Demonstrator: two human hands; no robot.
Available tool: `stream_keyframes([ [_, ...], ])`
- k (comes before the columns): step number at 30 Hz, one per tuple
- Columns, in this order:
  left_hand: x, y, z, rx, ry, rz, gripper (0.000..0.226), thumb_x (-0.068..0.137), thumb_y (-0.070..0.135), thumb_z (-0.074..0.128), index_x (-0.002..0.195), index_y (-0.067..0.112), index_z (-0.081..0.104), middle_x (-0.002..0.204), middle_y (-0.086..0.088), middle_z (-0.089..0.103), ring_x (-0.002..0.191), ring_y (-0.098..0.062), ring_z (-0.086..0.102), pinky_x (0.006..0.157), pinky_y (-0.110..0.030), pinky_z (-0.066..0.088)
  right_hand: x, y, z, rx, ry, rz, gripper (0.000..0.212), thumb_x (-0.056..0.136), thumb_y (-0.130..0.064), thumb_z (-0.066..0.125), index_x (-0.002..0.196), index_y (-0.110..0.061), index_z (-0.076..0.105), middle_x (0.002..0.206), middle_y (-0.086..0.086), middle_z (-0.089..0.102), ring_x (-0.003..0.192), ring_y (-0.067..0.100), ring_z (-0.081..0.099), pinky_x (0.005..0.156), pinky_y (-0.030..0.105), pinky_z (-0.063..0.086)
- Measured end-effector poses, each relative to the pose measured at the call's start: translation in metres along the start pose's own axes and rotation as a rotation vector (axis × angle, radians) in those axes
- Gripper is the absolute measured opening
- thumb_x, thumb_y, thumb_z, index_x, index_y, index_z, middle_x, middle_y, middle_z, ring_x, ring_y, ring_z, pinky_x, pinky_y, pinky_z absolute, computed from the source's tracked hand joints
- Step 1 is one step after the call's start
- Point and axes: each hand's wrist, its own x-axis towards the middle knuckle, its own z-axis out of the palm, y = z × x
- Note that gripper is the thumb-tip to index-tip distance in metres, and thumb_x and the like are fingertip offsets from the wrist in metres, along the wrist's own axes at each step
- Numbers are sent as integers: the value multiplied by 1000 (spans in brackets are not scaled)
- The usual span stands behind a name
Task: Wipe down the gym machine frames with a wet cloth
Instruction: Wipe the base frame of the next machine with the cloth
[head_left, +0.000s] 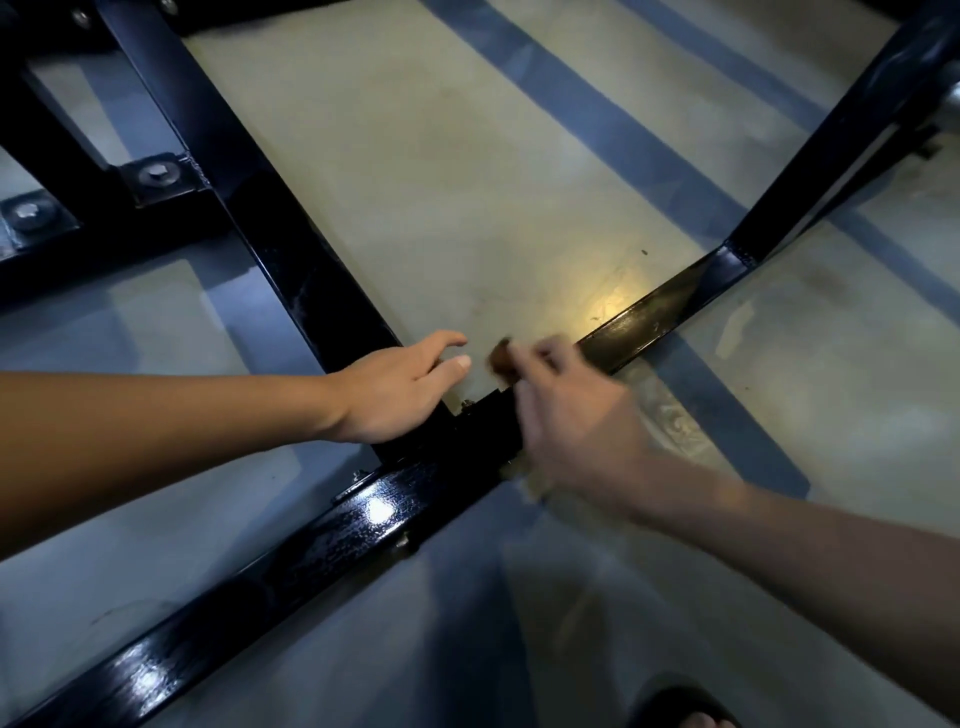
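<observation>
A black metal machine frame (332, 540) lies on the floor, its glossy low bar running from the bottom left to the middle right. A second black bar (270, 218) meets it at a joint near the centre. My left hand (395, 395) rests at that joint with its fingers straight and relaxed. Just right of the joint, my right hand (571, 421) is blurred by motion and grips a brown cloth (501, 358) against the low bar. Part of the cloth also shows below the palm.
The pale floor (467, 156) carries blue-grey stripes. Bolted plates (156, 174) hold crossbars at the upper left. Another black upright (831, 156) slants up at the right. A dark sandal and toe (685, 712) show at the bottom edge.
</observation>
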Motion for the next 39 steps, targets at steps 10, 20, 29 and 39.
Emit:
stream_keyframes([
  [10,18,10,-1,164,14,-12,59,107,57,18,157,27,29,134,-8,66,130,-31,55,111,-40,38,12,54,-1,-55,81,-12,40,103,-29,51,142,-24,57,130,3,55,80,33,69,57,41,56],
  [20,11,9,-8,117,139,-25,36,109,36,35,128,18,61,116,3,72,108,-22,66,98,-37,49,13,55,-4,49,143,32,35,102,-28,57,136,-21,62,125,4,58,83,30,66,67,38,54],
  [29,26,34,20,47,210,-127,36,96,41,40,121,27,61,108,4,73,109,-26,65,111,-40,36,10,80,-6,60,208,-81,32,103,-36,59,134,-31,68,127,-12,71,87,21,69,63,29,57],
  [39,37,52,50,345,15,-109,76,77,91,44,126,35,60,109,5,74,126,-17,60,120,-56,-18,53,153,-21,1,82,278,44,108,-38,39,146,-19,50,144,9,55,112,38,62,96,46,52],
])
